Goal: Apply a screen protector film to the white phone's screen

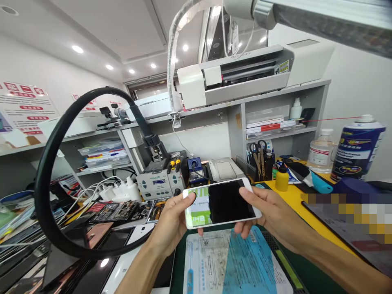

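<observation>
A white-framed smartphone (231,202) is held sideways in both hands above the bench, its glossy dark screen facing me with green and white reflections on its left part. My left hand (174,212) grips the left end, thumb on the front edge. At the other end, my right hand (263,208) pinches the phone with its thumb on the front and fingers curled beneath. Below the phone lies a worn blue and white work mat (232,261) covered with dark marks.
To the left curves a thick black hose (41,175) near a grey soldering station (156,185), with circuit boards (119,212) and several phones nearby. At right stand a yellow bottle (282,179), a clear bottle (320,155) and a blue spray can (357,149). A lamp arm (330,22) hangs overhead.
</observation>
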Tool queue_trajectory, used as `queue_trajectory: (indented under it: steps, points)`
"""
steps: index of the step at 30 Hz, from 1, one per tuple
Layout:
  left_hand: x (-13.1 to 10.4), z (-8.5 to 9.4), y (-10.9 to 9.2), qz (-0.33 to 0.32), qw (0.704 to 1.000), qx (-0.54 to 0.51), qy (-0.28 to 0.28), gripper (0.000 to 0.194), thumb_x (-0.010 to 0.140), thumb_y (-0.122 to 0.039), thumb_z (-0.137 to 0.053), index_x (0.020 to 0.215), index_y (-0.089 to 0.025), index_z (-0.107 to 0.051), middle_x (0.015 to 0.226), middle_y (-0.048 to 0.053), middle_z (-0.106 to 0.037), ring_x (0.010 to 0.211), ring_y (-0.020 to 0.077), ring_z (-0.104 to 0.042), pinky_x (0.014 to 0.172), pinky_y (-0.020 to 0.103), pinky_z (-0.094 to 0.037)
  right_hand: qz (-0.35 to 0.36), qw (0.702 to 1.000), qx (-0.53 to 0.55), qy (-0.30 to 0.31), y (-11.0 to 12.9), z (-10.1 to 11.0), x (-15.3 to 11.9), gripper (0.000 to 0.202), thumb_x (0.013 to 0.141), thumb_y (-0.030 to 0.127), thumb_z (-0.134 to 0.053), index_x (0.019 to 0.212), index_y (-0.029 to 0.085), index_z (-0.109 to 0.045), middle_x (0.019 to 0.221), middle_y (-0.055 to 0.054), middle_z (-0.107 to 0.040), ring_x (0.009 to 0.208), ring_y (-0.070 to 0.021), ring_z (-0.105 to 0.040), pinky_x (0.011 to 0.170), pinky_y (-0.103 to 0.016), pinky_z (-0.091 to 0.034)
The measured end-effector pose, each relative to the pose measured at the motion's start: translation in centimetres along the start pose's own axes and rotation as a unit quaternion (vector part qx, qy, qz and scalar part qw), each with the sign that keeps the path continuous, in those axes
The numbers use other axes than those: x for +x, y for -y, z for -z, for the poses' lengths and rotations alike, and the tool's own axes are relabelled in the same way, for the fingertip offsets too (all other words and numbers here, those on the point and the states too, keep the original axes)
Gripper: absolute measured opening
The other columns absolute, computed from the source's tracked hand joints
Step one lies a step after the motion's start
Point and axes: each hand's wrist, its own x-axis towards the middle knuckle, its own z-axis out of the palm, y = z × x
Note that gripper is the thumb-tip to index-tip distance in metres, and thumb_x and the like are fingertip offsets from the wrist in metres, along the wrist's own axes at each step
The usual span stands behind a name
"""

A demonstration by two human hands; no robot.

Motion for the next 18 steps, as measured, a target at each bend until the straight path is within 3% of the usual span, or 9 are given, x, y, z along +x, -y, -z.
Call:
queue_trajectory:
  steps: [8,18]
  points:
    - [0.0,0.1,0.1,-0.007,1.000,-0.010,0.000,0.031,0.089,-0.037,-0.075,0.098,-0.007,-0.074,0.087,0.013,-0.074,0.061,0.0183,-0.067,0.044,0.028,-0.058,-0.032,0.998,0.014,0.043,0.7,0.9,0.1,0.037,0.093,0.038,-0.076,0.115,0.010,-0.065,0.080,-0.010,-0.077,0.072,-0.0207,-0.076,0.064,-0.029,-0.064]
    - [0.1,0.0,0.5,0.012,1.000,-0.008,0.010,0.030,0.088,-0.040,-0.074,0.086,-0.010,-0.072,0.080,0.010,-0.074,0.060,0.0175,-0.067,0.049,0.026,-0.057,-0.047,0.996,0.020,0.068,1.0,2.3,0.4,0.032,0.092,0.033,-0.077,0.112,0.010,-0.067,0.082,-0.011,-0.077,0.073,-0.0218,-0.077,0.065,-0.030,-0.064]
